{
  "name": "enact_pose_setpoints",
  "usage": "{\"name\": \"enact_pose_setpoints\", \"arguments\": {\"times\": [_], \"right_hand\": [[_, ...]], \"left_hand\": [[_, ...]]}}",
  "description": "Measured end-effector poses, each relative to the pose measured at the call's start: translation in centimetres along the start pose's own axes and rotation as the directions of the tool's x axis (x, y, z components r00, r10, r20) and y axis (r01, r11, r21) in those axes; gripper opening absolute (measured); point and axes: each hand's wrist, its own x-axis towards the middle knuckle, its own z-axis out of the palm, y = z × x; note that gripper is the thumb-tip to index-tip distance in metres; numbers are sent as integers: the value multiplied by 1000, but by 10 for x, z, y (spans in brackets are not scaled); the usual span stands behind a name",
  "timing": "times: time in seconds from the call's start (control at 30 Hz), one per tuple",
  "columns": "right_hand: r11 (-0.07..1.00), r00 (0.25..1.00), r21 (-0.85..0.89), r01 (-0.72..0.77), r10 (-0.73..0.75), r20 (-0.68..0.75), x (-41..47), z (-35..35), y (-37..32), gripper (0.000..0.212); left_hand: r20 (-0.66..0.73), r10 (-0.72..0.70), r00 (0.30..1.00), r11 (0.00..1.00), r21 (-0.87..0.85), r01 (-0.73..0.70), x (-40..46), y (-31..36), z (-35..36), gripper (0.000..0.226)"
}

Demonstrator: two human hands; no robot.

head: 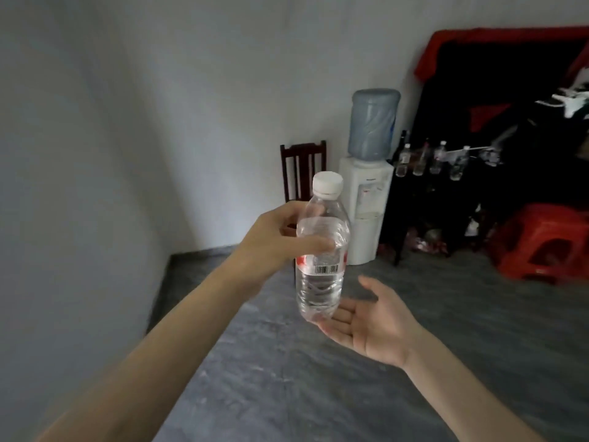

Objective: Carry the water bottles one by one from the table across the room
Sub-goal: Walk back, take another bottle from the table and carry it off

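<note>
From the head camera, the left hand [274, 240] grips a clear water bottle [322, 250] round its upper half, thumb across the front and fingers curled behind, holding it upright in mid-air above the grey floor [287, 362]. The bottle has a white cap [327, 184] and a see-through label with red patches and a black barcode near its lower edge; no brand name or other writing can be read. The right hand [369, 320] lies palm up, fingers spread and relaxed, just beneath and beside the bottle's base, its fingertips touching or nearly touching the bottom; which cannot be told. Beyond the bottle stands a white water dispenser [366, 212] topped by a large blue jug [373, 122]; the small marks on its front are too blurred to read. A dark wooden chair [302, 164] stands against the wall left of the dispenser, partly hidden by the held bottle. To the right, a desk [439, 199] draped in black carries a row of clear bottles [430, 161]. A red plastic stool [548, 240] sits on the floor at far right, and red and black cloth [497, 65] hangs behind the desk.
</note>
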Motion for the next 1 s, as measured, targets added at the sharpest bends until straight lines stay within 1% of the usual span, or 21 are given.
{"name": "enact_pose_setpoints", "arguments": {"times": [0.2,0.4,0.63,0.93,1.0], "right_hand": [[984,983,93,152,-141,-114,-30,-9,11,74],[959,952,135,250,-217,-217,-49,-15,13,73],[936,932,168,309,-263,-249,-61,-34,-4,74],[923,921,168,346,-301,-246,-77,-77,-59,76],[922,922,169,348,-304,-240,-81,-89,-74,77]], "left_hand": [[214,52,975,998,-55,-41,20,-2,24,59],[344,57,937,994,-103,-23,37,-3,43,68],[414,69,908,994,-107,-27,64,3,70,66],[453,66,889,992,-126,-9,110,18,126,48],[448,70,891,993,-120,-17,122,22,141,47]]}}
